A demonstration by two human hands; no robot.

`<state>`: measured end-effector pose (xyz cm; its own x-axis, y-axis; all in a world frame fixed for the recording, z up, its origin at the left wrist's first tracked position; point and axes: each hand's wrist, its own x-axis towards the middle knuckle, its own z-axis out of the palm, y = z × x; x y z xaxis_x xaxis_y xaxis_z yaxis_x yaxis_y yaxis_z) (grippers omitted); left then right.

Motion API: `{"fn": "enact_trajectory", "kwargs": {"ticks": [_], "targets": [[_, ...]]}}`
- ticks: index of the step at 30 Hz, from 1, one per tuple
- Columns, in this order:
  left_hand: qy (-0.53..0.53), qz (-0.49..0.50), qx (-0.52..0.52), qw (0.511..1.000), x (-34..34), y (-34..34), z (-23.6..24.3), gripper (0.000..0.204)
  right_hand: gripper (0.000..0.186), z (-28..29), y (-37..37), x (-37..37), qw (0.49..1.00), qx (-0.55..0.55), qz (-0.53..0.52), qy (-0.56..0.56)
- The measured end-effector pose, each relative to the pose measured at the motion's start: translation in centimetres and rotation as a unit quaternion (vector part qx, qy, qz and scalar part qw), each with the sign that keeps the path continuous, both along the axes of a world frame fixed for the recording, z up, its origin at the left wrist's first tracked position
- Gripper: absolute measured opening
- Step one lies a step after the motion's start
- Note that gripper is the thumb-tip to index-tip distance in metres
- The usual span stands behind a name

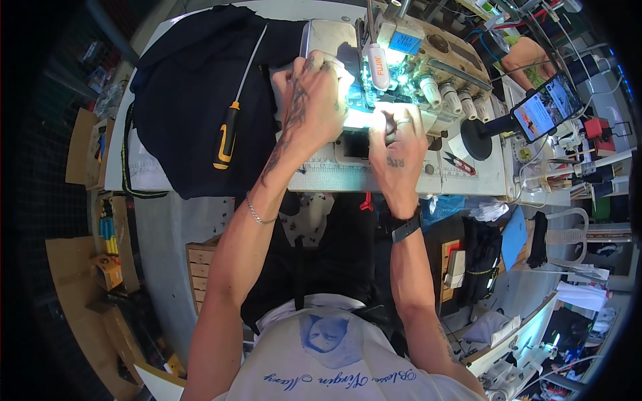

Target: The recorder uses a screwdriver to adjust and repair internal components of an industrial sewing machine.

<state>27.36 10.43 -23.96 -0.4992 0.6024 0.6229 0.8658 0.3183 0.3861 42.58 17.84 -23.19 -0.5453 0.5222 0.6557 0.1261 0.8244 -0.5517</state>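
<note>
Both hands are at an overlock sewing machine (438,43) on the table, under a bright lamp (378,67). My left hand (313,100) is closed at the left side of the needle area, its fingertips hidden behind the knuckles. At the machine's lower front, my right hand (399,148) has its thumb and fingers bent together against a brightly lit part. Glare hides what either hand grips. A yellow-and-black screwdriver (229,137) lies on dark cloth (177,100) left of my left hand. Thread snips (460,164) with red handles lie right of my right hand.
White tension knobs (449,100) stick out from the machine's front. A phone (547,107) on a round-based stand is to the right. Beyond it another person's arm (527,61) shows. Cardboard boxes (83,281) stand on the floor at left, and a wooden drawer unit (200,267) is below the table.
</note>
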Motion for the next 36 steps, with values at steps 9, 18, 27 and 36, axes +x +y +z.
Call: {"fn": "enact_trajectory", "kwargs": {"ticks": [9,18,27,36], "targets": [[0.001,-0.001,0.002,1.000,0.09,-0.04,0.13,0.022,0.016,0.06,-0.02,0.02,1.000,-0.004,0.007,0.001],[0.002,0.002,0.003,1.000,0.05,-0.03,-0.02,0.021,0.015,0.02,0.00,-0.04,1.000,-0.001,0.007,0.004],[-0.011,-0.003,0.003,1.000,0.21,-0.01,0.36,0.016,0.015,0.09,0.02,-0.01,1.000,0.001,0.007,0.007],[-0.014,-0.001,0.003,1.000,0.24,-0.08,0.37,0.016,0.015,0.19,0.01,-0.05,1.000,-0.003,0.005,0.001]]}}
